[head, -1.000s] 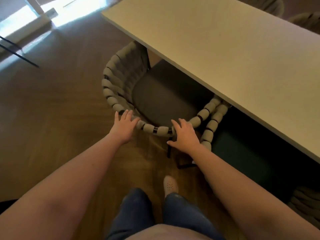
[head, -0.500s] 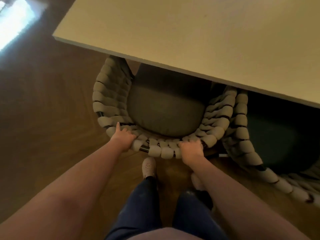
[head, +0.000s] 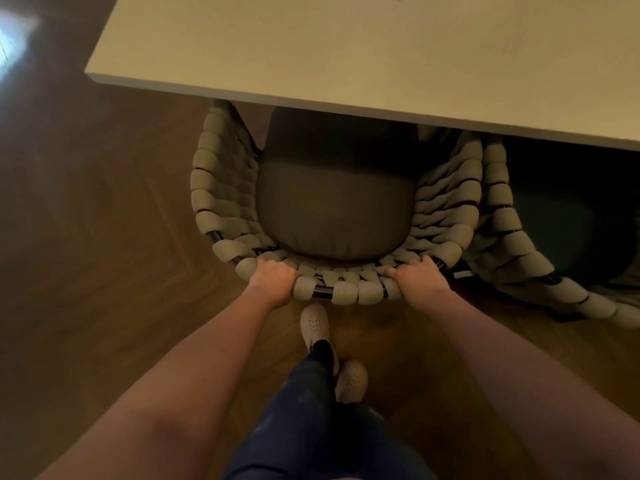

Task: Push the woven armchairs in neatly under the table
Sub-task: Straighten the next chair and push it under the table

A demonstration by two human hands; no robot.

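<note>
A woven armchair (head: 221,188) with thick beige rope over a black frame and a dark seat cushion (head: 332,209) stands right in front of me, its front half hidden under the pale table (head: 346,57). My left hand (head: 272,280) grips the top of the backrest rim at its left side, fingers curled over the rope. My right hand (head: 417,282) grips the same rim at its right side. A second woven armchair (head: 512,244) stands close against the first one's right side, also partly under the table.
Brown wooden floor (head: 104,237) stretches to the left and behind the chairs. My two feet in light shoes (head: 313,323) stand just behind the backrest. Bright light falls on the floor at the far upper left.
My hands went from flat against the backrest to curled over its rim. The chair has turned square to the table edge and sits further under it.
</note>
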